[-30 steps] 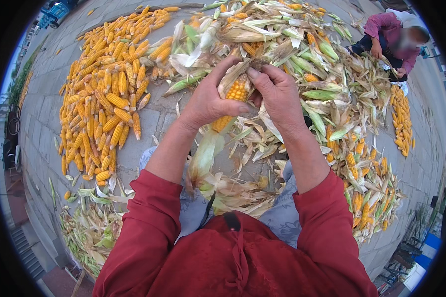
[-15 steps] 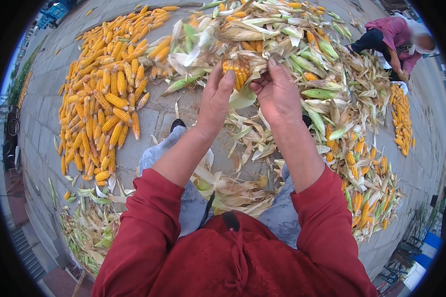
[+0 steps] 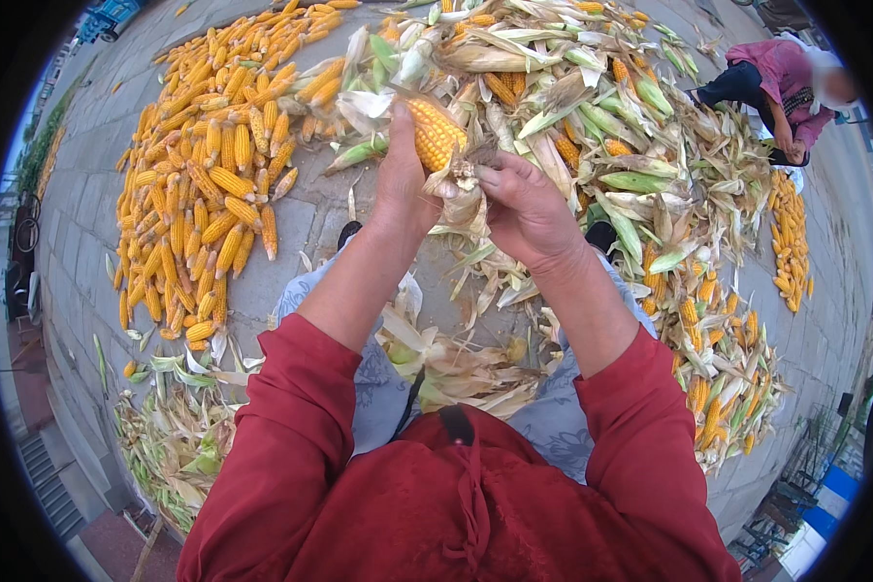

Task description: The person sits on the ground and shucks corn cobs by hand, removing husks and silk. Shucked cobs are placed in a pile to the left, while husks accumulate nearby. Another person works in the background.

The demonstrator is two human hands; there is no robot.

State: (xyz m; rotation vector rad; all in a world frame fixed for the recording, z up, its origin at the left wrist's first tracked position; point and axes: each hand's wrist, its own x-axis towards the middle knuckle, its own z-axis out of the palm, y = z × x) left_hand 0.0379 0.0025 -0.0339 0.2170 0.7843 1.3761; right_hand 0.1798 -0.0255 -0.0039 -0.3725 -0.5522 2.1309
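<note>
An ear of corn [image 3: 436, 134] with bare yellow kernels is held up in front of me, tilted, its stalk end toward me. My left hand [image 3: 401, 184] is wrapped round its left side, the thumb pointing up along it. At the stalk end, the fingers of my right hand [image 3: 533, 211] are closed on the dry husk [image 3: 464, 206], which hangs down pale and crumpled between the hands. The right fingertips are partly hidden behind the husk.
A large heap of bare corn ears [image 3: 189, 213] lies on the paving at left. Ahead and to the right spreads a pile of husks and corn [image 3: 640, 179]. Loose husks [image 3: 475, 369] lie between my legs. A person in pink [image 3: 761, 73] sits at far right beside smaller corn [image 3: 791, 242].
The ear has turned so its stalk end faces me and more kernels show. My left hand has moved slightly left, and the right has come lower, onto the husk at the stalk.
</note>
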